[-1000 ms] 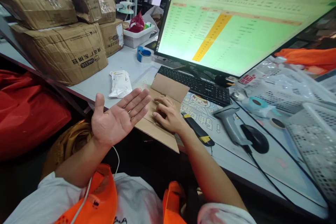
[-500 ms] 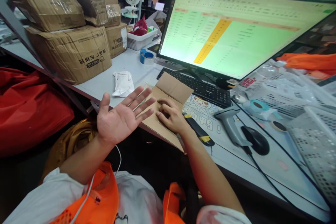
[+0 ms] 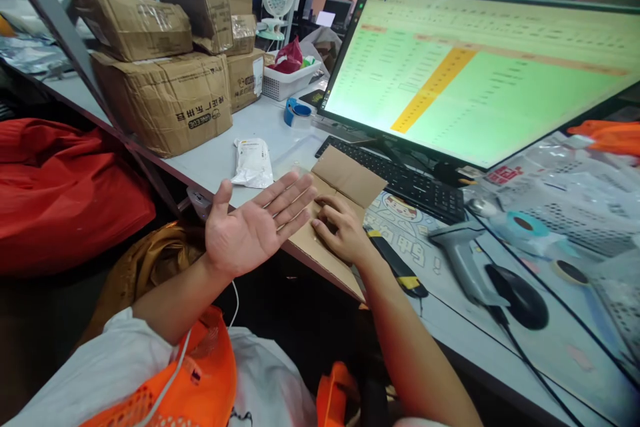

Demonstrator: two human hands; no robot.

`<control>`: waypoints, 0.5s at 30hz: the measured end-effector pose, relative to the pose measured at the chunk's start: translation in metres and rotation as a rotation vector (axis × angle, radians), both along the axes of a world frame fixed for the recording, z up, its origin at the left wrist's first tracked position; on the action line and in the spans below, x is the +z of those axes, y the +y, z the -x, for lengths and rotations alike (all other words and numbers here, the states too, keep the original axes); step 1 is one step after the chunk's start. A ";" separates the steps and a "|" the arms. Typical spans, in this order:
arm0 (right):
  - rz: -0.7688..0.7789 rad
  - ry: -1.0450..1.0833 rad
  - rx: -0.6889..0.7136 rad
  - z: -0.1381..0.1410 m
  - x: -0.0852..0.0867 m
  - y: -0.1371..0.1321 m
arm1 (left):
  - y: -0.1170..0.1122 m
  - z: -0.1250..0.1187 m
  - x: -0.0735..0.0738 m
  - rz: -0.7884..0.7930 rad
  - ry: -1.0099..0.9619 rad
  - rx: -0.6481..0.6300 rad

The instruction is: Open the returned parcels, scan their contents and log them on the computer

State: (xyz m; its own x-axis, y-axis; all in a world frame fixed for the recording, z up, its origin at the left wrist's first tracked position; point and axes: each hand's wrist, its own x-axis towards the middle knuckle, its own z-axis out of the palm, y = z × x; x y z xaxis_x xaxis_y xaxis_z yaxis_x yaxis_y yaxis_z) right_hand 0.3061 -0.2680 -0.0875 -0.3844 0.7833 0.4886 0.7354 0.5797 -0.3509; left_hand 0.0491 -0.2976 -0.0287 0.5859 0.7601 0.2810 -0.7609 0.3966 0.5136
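My left hand (image 3: 255, 225) is held up, palm towards me and fingers stretched out, with nothing in it. It hovers over the front edge of the desk, beside a flattened piece of cardboard (image 3: 350, 177) with a raised flap. On that cardboard rests my right hand (image 3: 343, 225), its fingers loosely bent, with a gap between thumb and forefinger and nothing seen in the grip. Just right of it lies a black and yellow utility knife (image 3: 400, 263). Behind my left hand is a small white plastic packet (image 3: 253, 163).
Cardboard boxes (image 3: 170, 107) are stacked at the back left. A monitor (image 3: 480, 73) and a keyboard (image 3: 395, 177) stand behind the cardboard. To the right are a barcode scanner (image 3: 467, 267), a black mouse (image 3: 517, 297) and cables. Blue tape (image 3: 297, 113) sits near a white basket (image 3: 290, 83).
The view has turned slightly left, so everything sits further right. My left hand's fingers are a little closer together. My right hand stays on the cardboard.
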 end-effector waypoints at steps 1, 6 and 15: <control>-0.003 0.000 -0.002 0.000 0.000 0.000 | 0.000 0.000 0.000 0.000 -0.004 -0.003; -0.012 -0.018 -0.014 0.000 0.000 -0.001 | 0.005 0.002 0.002 -0.013 -0.013 -0.033; 0.017 -0.128 -0.005 0.005 -0.002 0.008 | 0.020 0.005 0.028 -0.069 0.049 -0.098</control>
